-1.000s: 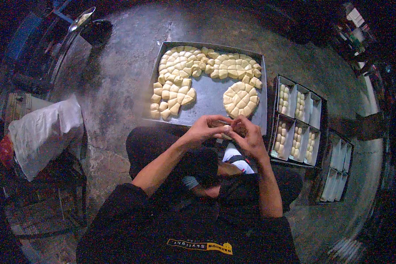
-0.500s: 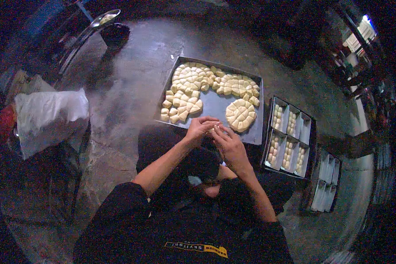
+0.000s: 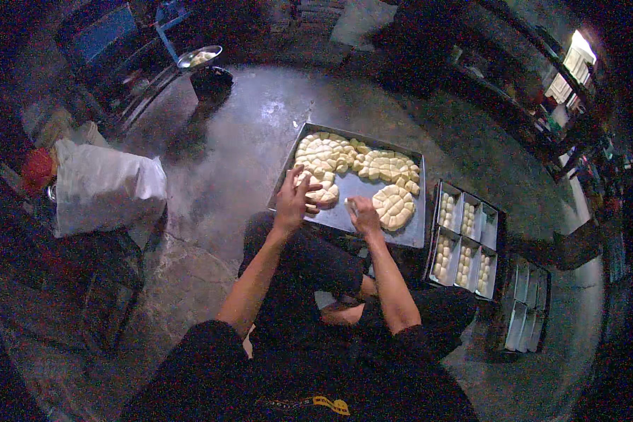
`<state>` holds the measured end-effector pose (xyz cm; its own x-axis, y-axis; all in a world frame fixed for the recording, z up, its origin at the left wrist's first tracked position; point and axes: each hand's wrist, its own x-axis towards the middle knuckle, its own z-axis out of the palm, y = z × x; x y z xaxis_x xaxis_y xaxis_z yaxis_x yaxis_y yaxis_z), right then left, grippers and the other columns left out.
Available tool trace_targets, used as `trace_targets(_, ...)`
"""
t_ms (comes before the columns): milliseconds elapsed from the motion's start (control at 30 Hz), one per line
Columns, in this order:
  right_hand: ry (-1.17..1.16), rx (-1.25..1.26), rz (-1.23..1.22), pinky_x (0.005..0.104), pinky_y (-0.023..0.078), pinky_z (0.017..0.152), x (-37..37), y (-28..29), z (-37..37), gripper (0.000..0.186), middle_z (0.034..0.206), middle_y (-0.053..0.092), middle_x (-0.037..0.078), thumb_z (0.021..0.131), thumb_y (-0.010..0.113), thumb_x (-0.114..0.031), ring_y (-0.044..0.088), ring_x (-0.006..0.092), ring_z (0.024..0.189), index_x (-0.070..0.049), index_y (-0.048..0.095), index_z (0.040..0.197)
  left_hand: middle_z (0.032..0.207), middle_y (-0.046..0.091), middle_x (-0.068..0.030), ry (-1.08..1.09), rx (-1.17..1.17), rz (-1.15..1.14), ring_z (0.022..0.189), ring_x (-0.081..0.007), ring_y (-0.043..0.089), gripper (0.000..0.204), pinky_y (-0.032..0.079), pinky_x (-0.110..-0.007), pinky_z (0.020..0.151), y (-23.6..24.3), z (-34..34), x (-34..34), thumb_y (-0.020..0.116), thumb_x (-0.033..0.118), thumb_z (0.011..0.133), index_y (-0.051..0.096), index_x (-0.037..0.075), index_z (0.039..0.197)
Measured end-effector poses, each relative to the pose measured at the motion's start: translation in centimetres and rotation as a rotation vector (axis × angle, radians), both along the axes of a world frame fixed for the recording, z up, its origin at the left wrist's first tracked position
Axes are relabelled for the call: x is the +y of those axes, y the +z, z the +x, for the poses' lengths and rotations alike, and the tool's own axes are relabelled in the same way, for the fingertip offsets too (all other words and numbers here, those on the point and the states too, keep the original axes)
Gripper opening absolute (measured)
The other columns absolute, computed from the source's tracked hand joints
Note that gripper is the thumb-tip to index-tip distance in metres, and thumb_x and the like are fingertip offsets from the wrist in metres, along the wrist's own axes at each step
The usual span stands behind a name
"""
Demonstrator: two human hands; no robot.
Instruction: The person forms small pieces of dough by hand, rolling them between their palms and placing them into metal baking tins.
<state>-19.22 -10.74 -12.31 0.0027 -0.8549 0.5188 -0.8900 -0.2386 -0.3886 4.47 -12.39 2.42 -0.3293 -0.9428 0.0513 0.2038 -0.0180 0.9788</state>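
A square metal tray (image 3: 359, 184) of cut dough sits on the floor just beyond my crossed legs. Over the dough pieces (image 3: 323, 188) at its left side reaches my left hand (image 3: 290, 204), fingers spread; whether they press on the dough I cannot tell. Nearer the tray's middle, my right hand (image 3: 364, 215) is closed, with a small pale dough piece (image 3: 347, 201) showing at its fingertips. To the right of that hand lies a round, scored dough slab (image 3: 394, 207). More cut dough (image 3: 387, 166) fills the tray's far side.
Right of the tray stands a dark pan holding loaf tins (image 3: 463, 243), several with rows of small dough balls. Beyond it are more narrow tins (image 3: 527, 302). A white sheet (image 3: 109, 190) covers something at left. A metal bowl (image 3: 200, 58) stands at the far left.
My hands, together at the tray's near edge before, have parted. The left has gone to the dough at left, and the right holds a dough piece over the tray. The view has shifted.
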Motion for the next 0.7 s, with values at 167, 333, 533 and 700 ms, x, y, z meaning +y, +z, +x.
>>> trace_targets(167,-0.041,-0.125,0.073,0.0392,0.048,0.088,-0.7,-3.6,-2.2,0.026,0.102,0.068,0.012,0.075,0.071,-0.014,0.062,0.0308,0.092,-0.009,0.069,0.100,0.110,0.065,-0.0220,0.069,0.155,0.067,0.077,-0.0241,0.070,0.048,0.054,-0.028,0.058,3.4,4.7,5.5,0.043,0.038,0.101,0.035,0.008,0.137)
trace_targets(333,-0.036,-0.034,0.080,0.0390,0.050,0.083,-1.6,-1.1,0.5,0.020,0.093,0.069,0.013,0.075,0.072,-0.018,0.062,0.0317,0.090,-0.008,0.071,0.092,0.109,0.065,-0.0199,0.149,0.162,0.030,0.081,-0.0254,0.069,0.043,0.056,-0.031,0.065,4.2,5.3,5.6,0.045,0.032,0.100,0.037,0.006,0.133)
trace_targets(533,0.102,-0.140,0.311,0.0382,0.053,0.071,-5.8,-1.8,5.5,0.021,0.083,0.070,0.013,0.071,0.075,-0.018,0.068,0.0296,0.075,-0.004,0.069,0.085,0.109,0.064,-0.0190,0.138,0.341,-0.039,0.087,-0.0257,0.068,0.039,0.056,-0.031,0.069,3.6,-0.7,-2.7,0.049,0.022,0.098,0.037,0.002,0.129)
trace_targets(700,0.019,-0.118,0.457,0.0446,0.053,0.081,-7.7,-5.0,9.4,0.046,0.104,0.054,0.025,0.061,0.077,-0.010,0.061,0.0418,0.090,-0.002,0.057,0.102,0.105,0.066,-0.0189,0.284,-0.555,-0.408,0.088,-0.0259,0.068,0.038,0.053,-0.036,0.074,-5.6,-3.1,-10.4,0.061,0.015,0.085,0.051,0.001,0.119)
